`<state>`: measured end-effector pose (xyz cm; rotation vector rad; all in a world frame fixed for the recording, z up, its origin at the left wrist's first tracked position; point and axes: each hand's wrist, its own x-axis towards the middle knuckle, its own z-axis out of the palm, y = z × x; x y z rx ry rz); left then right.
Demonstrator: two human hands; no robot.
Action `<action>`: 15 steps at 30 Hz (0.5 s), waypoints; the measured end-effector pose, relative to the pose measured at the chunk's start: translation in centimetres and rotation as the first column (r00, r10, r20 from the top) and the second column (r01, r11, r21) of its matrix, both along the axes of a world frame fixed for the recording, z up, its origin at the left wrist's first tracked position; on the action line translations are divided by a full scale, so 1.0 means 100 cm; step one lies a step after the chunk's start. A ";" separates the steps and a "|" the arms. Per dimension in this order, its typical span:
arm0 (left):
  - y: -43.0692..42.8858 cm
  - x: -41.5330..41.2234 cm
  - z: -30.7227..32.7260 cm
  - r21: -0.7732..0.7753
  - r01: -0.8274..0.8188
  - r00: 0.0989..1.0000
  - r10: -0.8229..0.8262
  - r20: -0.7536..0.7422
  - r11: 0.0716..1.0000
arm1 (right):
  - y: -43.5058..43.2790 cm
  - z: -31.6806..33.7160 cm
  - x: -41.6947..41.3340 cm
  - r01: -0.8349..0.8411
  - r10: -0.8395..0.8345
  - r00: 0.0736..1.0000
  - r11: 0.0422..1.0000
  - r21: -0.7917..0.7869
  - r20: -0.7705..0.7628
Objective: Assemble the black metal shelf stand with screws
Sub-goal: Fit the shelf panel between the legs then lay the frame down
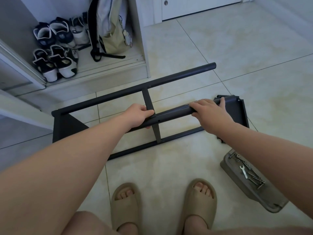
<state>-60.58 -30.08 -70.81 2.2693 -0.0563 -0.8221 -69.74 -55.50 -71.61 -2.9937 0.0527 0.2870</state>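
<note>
- The black shelf stand lies flat on the tile floor, in front of the person's feet.
- The left hand has its grip curled around the middle tube, where a cross bar meets it.
- The right hand has its grip wrapped over the same tube, next to a black shelf plate.
- A gray tray on the floor at the right holds screws and a small wrench.
</note>
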 end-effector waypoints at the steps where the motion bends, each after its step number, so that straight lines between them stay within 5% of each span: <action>1: 0.003 0.000 0.000 0.008 0.007 1.000 -0.007 0.005 1.000 | 0.003 0.000 0.001 -0.005 0.005 1.000 1.000 0.000 -0.009; 15: 0.088 0.006 0.002 0.022 -0.086 0.996 0.085 0.012 0.996 | 0.085 0.003 0.029 -0.147 0.149 0.989 0.983 -0.105 0.005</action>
